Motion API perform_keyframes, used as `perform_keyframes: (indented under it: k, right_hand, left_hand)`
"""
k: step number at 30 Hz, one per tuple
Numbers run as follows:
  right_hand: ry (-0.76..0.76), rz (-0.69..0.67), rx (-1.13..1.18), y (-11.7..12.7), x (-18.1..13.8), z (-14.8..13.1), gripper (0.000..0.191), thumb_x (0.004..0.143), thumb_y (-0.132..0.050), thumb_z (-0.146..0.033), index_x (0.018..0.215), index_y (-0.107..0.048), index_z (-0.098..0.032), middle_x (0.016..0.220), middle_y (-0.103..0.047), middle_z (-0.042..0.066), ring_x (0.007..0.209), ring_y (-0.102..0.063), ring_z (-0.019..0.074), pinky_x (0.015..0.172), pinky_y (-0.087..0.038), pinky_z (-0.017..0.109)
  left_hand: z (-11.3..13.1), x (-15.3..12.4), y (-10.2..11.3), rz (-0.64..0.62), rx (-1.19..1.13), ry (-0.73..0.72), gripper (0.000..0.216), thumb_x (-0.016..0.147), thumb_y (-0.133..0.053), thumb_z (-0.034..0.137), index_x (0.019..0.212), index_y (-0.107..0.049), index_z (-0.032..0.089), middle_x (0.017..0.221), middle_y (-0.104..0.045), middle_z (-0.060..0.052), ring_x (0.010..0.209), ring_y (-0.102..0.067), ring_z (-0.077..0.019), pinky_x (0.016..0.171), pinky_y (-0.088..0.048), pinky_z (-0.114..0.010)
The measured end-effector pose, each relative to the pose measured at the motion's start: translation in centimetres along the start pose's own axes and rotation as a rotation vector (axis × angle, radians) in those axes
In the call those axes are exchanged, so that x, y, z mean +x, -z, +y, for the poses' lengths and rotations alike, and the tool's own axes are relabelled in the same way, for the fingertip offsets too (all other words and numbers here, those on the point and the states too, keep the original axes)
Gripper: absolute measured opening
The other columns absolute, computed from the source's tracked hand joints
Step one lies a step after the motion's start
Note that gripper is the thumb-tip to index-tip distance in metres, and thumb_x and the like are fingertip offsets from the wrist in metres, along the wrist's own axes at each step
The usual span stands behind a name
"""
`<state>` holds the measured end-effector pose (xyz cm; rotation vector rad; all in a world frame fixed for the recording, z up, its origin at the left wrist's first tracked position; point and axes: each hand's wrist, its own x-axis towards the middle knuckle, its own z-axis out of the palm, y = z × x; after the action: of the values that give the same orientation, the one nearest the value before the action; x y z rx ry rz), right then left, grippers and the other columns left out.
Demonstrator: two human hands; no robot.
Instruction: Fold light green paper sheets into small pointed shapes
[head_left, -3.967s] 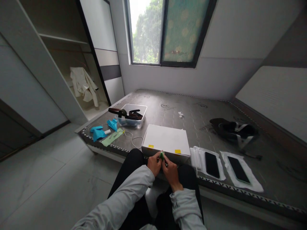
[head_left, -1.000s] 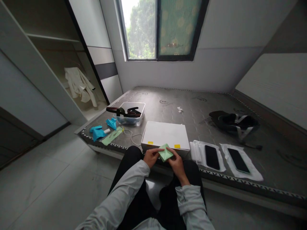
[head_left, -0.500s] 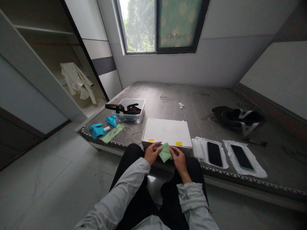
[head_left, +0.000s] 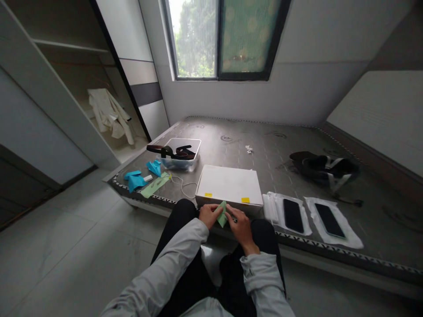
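Observation:
A small piece of light green paper [head_left: 222, 214] is pinched between both my hands, over my lap at the near edge of the bed. My left hand [head_left: 209, 215] grips its left side with fingers closed. My right hand [head_left: 240, 225] holds its right side, fingers curled on it. The paper is folded narrow and stands nearly on edge. Just beyond my hands lies a flat white box [head_left: 229, 186] with two yellow tabs on its front.
On the grey mattress [head_left: 264, 149]: two black phones [head_left: 293, 215] on white wrappers, a dark bag [head_left: 322, 169], a clear tub [head_left: 180, 155] holding belts, blue folded papers [head_left: 135, 180], a green strip [head_left: 154, 186], a white cable. An open wardrobe with a pale garment [head_left: 107, 112] stands left.
The green paper was spread wider half a second ago; now it is folded narrower and my hands have drawn closer together. Four seconds ago it was a small wad between my fingertips.

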<state>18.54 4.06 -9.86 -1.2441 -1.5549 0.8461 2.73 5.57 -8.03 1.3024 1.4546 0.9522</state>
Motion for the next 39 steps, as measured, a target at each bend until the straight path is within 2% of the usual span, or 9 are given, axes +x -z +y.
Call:
perform_keyframes:
  k: [6, 9, 12, 15, 20, 26, 32, 36, 39]
  right_hand:
    - [-0.188, 0.003, 0.254, 0.2, 0.0, 0.3, 0.054, 0.075, -0.066, -0.051, 0.117, -0.067, -0.017, 0.117, -0.067, 0.011, 0.111, -0.06, 0.0307, 0.101, -0.042, 0.045]
    - [-0.25, 0.082, 0.335, 0.3, 0.5, 1.3, 0.054, 0.076, -0.062, -0.055, 0.11, -0.069, -0.013, 0.105, -0.071, 0.013, 0.098, -0.065, 0.0308, 0.09, -0.049, 0.046]
    - [-0.289, 0.13, 0.459, 0.2, 0.8, 2.0, 0.053, 0.072, -0.065, -0.052, 0.109, -0.067, -0.013, 0.101, -0.072, 0.012, 0.092, -0.067, 0.0287, 0.082, -0.054, 0.044]
    - [-0.298, 0.137, 0.594, 0.1, 0.7, 1.6, 0.056, 0.069, -0.067, -0.044, 0.116, -0.061, -0.016, 0.107, -0.07, 0.01, 0.093, -0.067, 0.0263, 0.08, -0.055, 0.04]
    - [-0.336, 0.147, 0.719, 0.5, 0.4, 0.5, 0.053, 0.064, -0.071, -0.037, 0.112, -0.062, -0.017, 0.1, -0.071, 0.009, 0.087, -0.068, 0.0256, 0.076, -0.056, 0.037]
    - [-0.391, 0.204, 0.763, 0.7, 0.8, 1.0, 0.048, 0.061, -0.071, -0.042, 0.102, -0.063, -0.018, 0.092, -0.072, 0.009, 0.085, -0.068, 0.0274, 0.074, -0.057, 0.039]
    - [-0.432, 0.166, 0.757, 0.8, 0.9, 1.4, 0.039, 0.061, -0.073, -0.042, 0.091, -0.065, -0.018, 0.083, -0.072, 0.008, 0.079, -0.069, 0.0266, 0.071, -0.056, 0.039]
    - [-0.43, 0.095, 0.756, 1.0, 0.8, 1.0, 0.032, 0.06, -0.076, -0.034, 0.085, -0.065, -0.017, 0.083, -0.071, 0.006, 0.075, -0.068, 0.0236, 0.069, -0.056, 0.035]
    - [-0.405, 0.086, 0.741, 1.1, 1.0, 0.9, 0.038, 0.063, -0.075, -0.036, 0.094, -0.066, -0.017, 0.095, -0.071, 0.008, 0.082, -0.068, 0.0239, 0.071, -0.056, 0.035]
  left_hand:
    - [1.5, -2.1, -0.5, -0.107, 0.172, -0.251, 0.046, 0.089, -0.034, 0.047, 0.112, -0.068, 0.027, 0.106, -0.074, 0.001, 0.094, -0.069, -0.0127, 0.092, -0.052, -0.023]
    - [1.4, -2.2, -0.6, -0.117, 0.284, -0.359, 0.036, 0.087, -0.043, 0.031, 0.115, -0.066, 0.031, 0.119, -0.068, 0.003, 0.108, -0.063, -0.0138, 0.103, -0.048, -0.028]
    - [0.9, -1.9, -0.7, -0.101, 0.417, -0.487, 0.046, 0.077, -0.053, 0.013, 0.112, -0.065, 0.04, 0.123, -0.065, 0.008, 0.111, -0.058, -0.0152, 0.103, -0.049, -0.034]
    - [0.4, -1.6, -1.0, -0.075, 0.457, -0.558, 0.048, 0.072, -0.062, 0.012, 0.109, -0.066, 0.042, 0.127, -0.062, 0.009, 0.114, -0.054, -0.0163, 0.101, -0.051, -0.036]
    - [0.0, -1.0, -1.2, -0.042, 0.254, -0.48, 0.014, 0.074, -0.07, 0.034, 0.086, -0.076, 0.031, 0.127, -0.063, 0.001, 0.1, -0.063, -0.0154, 0.094, -0.054, -0.034]
    - [0.2, -0.7, -1.1, -0.031, 0.064, -0.31, 0.025, 0.076, -0.066, 0.042, 0.081, -0.076, 0.02, 0.097, -0.075, -0.006, 0.082, -0.069, -0.0136, 0.077, -0.056, -0.025]
    - [0.2, -0.8, -1.0, -0.156, 0.092, -0.412, 0.038, 0.062, -0.077, 0.047, 0.089, -0.074, 0.02, 0.106, -0.07, -0.006, 0.067, -0.062, -0.0061, 0.064, -0.052, -0.018]
    - [0.5, -0.6, -0.8, -0.072, 0.162, -0.434, 0.027, 0.075, -0.066, 0.046, 0.077, -0.074, 0.02, 0.091, -0.072, -0.004, 0.069, -0.06, -0.0066, 0.064, -0.049, -0.017]
    - [0.9, -0.6, -0.8, 0.015, 0.17, -0.358, 0.029, 0.076, -0.063, 0.046, 0.075, -0.072, 0.018, 0.08, -0.071, -0.003, 0.066, -0.059, -0.0075, 0.063, -0.046, -0.017]
